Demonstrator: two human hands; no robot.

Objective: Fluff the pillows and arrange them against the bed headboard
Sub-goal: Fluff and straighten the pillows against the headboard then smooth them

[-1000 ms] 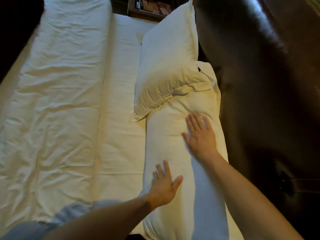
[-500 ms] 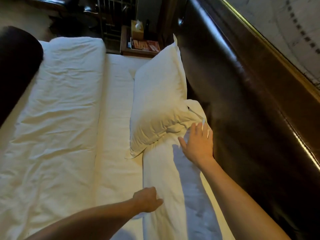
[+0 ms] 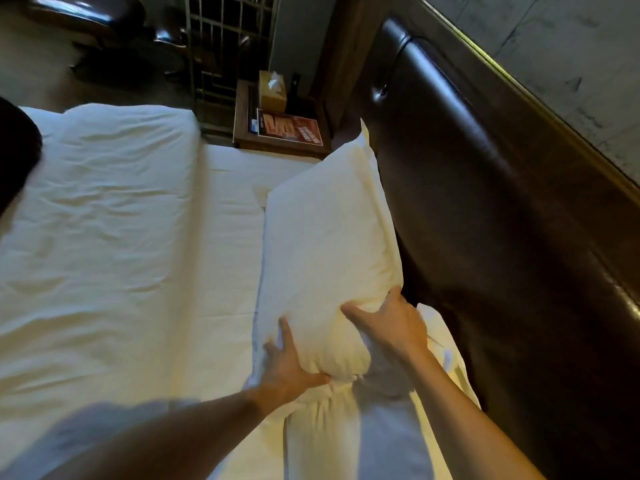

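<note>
Pillow point(image 3: 329, 244) gripped at its near end by both hands, mid-fluff against the headboard point(image 3: 485, 209).

Left hand point(image 3: 289, 363) holds the near lower corner, thumb and fingers spread and dug into the fabric; right hand point(image 3: 389, 323) clamps the near edge on the headboard side, thumb and fingers splayed round a bunched fold. Pillow runs away from the hands, its far side leaning on or just beside the headboard, near end overlapping a second pillow point(image 3: 346, 438) that lies flat under the wrists. Step in hand looks like plumping and seating the far pillow. Next move likely calls for squeezing or shaking the filling even, then pushing it square to the headboard, and after that the same for the near one. Bed sheet point(image 3: 104, 258) lies left of the left hand.
</note>
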